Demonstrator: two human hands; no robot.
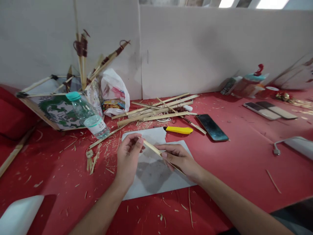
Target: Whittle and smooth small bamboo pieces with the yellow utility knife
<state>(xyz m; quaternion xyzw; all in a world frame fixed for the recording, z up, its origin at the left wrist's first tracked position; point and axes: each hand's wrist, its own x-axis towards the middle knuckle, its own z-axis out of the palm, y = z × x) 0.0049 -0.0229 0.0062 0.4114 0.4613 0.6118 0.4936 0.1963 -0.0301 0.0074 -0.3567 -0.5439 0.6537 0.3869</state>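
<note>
Between my two hands is a thin, pale bamboo strip [153,148], slanting down to the right above a sheet of white paper [151,176]. My left hand [130,150] pinches its upper end between thumb and fingers. Farther down its length, my right hand [177,157] is closed around it, and the lower end passes under that palm. A yellow utility knife [179,130] lies just beyond the paper's far edge, touched by neither hand.
Behind the paper lies a pile of bamboo strips [156,112]. A water bottle [91,119] leans beside a dragon-painted lantern frame [61,111] at left. A phone [212,127] lies to the right. Shavings litter the red table [234,166]; a board wall [207,49] stands behind.
</note>
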